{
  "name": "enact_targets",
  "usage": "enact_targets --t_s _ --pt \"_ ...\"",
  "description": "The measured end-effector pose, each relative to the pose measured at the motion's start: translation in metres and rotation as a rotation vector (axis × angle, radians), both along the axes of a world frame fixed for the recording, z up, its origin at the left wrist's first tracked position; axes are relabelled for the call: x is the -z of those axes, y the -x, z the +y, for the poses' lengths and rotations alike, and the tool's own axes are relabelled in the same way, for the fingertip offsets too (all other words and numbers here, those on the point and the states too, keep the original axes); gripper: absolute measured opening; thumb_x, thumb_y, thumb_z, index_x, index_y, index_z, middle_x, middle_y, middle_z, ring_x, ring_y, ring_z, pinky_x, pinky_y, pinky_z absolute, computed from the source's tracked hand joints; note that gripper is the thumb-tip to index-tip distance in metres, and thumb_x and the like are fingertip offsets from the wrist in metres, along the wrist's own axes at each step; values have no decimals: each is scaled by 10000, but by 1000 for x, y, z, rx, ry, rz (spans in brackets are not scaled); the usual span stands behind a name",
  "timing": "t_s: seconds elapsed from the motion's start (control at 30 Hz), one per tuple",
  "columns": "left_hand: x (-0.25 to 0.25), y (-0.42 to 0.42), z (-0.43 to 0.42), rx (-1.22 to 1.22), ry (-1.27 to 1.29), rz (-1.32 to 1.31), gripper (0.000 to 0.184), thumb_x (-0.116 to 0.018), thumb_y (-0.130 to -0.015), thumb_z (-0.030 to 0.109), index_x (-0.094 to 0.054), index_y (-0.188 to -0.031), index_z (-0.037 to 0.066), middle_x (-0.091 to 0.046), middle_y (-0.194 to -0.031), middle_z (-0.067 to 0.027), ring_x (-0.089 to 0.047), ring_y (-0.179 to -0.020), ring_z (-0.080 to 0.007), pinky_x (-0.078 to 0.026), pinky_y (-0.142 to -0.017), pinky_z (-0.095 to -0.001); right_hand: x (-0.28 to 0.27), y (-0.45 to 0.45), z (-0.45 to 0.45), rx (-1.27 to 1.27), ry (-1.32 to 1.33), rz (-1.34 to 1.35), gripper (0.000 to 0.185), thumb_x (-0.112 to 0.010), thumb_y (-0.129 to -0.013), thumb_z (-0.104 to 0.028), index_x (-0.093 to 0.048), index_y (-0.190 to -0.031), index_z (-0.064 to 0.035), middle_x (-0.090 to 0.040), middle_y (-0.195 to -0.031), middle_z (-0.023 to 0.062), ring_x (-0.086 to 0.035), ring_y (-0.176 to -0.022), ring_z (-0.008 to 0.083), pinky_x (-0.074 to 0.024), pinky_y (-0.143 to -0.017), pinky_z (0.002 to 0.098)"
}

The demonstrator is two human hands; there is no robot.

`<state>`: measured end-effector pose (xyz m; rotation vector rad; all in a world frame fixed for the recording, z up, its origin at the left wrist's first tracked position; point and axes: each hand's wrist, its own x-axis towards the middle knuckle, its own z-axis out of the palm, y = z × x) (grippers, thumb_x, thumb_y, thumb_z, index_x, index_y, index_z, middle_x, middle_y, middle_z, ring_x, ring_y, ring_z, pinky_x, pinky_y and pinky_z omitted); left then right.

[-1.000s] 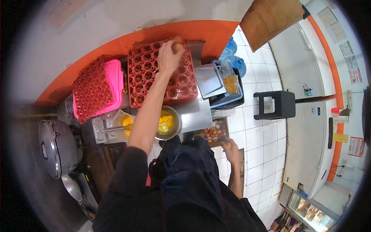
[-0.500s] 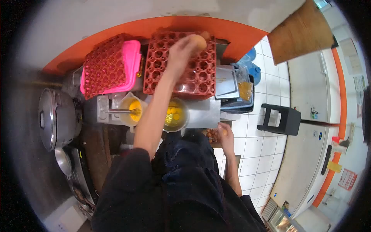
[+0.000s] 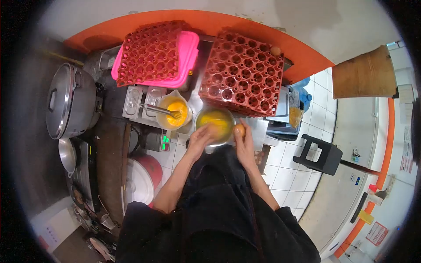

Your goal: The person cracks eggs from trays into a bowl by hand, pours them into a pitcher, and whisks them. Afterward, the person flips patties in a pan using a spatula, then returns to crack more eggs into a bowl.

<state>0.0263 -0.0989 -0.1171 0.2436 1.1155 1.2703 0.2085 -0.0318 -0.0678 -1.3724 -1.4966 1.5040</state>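
Note:
My left hand (image 3: pixel 202 139), partly smeared by motion, is over the near left rim of a metal bowl (image 3: pixel 198 120) holding yellow yolks. Its curled fingers are around a blurred egg (image 3: pixel 212 129). Just right of the bowl, my right hand (image 3: pixel 246 142) grips a brown egg (image 3: pixel 239 130) between thumb and fingers. A jug (image 3: pixel 187 122) of beaten yellow egg stands left of the bowl, with a whisk (image 3: pixel 158 109) leaning in it. Behind the bowl is a stack of red egg trays (image 3: pixel 242 74), with one brown egg (image 3: pixel 275 51) at its far right corner.
Another red tray (image 3: pixel 149 55) lies on a pink lid (image 3: pixel 189 57) at the back left. Lidded metal containers (image 3: pixel 132 101) and a scale (image 3: pixel 154 141) sit beside the jug. A large pot (image 3: pixel 70 103) stands far left; a black stool (image 3: pixel 322 154) is on the tiled floor.
My left hand has come down from the tray stack to the bowl with the egg. My right hand, still gripping its egg, has moved up and left to the bowl's side. The view has shifted.

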Motion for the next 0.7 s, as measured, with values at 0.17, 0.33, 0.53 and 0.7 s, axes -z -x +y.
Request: enact_targets --t_s 0.17,0.33,0.53,0.7 --pt "23 -4 9 -3 -54 88 514 -621 -974 189 -445 -1418 1 -575 -1307 -108 -598 -1134 -171 -528 -926 -296 13 42 -2 -83 -344 -189 503 -474 -1033 -253 -378 -1429 42 -463 -1400 254 -468 -1290 352 -359 -1089 390" --pt "30 8 5 -13 -34 105 533 -630 -971 210 -436 -1423 6 -586 -1279 -100 -604 -1093 -148 -532 -877 -271 12 57 3 -91 -167 -73 503 -482 -1027 -242 -380 -1428 44 -468 -1383 262 -448 -1306 362 -343 -1098 390" --pt "40 7 7 -71 -54 70 516 -648 -961 233 -468 -1393 17 -596 -1269 -80 -604 -1095 -152 -513 -894 -274 23 61 -4 -176 -316 -184 490 -481 -1027 -242 -388 -1422 31 -490 -1352 248 -500 -1240 335 -388 -1051 385" --pt "43 25 4 16 -13 83 572 -664 -949 258 -435 -1418 25 -599 -1269 -86 -588 -1142 -156 -509 -928 -280 31 43 16 -140 134 115 365 -432 -1022 -221 -473 -1351 -66 -550 -1197 118 -537 -941 146 -469 -854 289"
